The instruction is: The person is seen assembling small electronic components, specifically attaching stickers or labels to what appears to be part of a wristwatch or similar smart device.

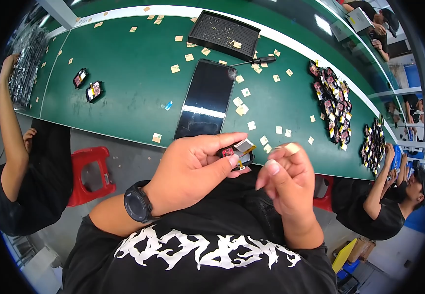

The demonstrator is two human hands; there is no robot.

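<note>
My left hand (183, 159), with a black watch on the wrist, is closed on a small black device housing (252, 159). A red circuit board (228, 152) sits inside it, and a silver battery pouch (244, 145) with yellow tape sticks up from it. Just right of the housing, apart from it, my right hand (291, 179) is curled, thumb close to the forefinger. A pale cream patch (293, 147) shows at that forefinger's tip; whether it is pinched I cannot tell. Beyond my left hand a dark-screened phone or tablet (205, 100) lies flat.
A black tray (224, 36) and a screwdriver (264, 60) lie farther back among scattered cream squares (242, 109). Two housings (94, 91) lie at left; heaps of them (337, 105) fill the right. Co-workers sit on both sides, one arm (14, 122) reaching over the table's left end.
</note>
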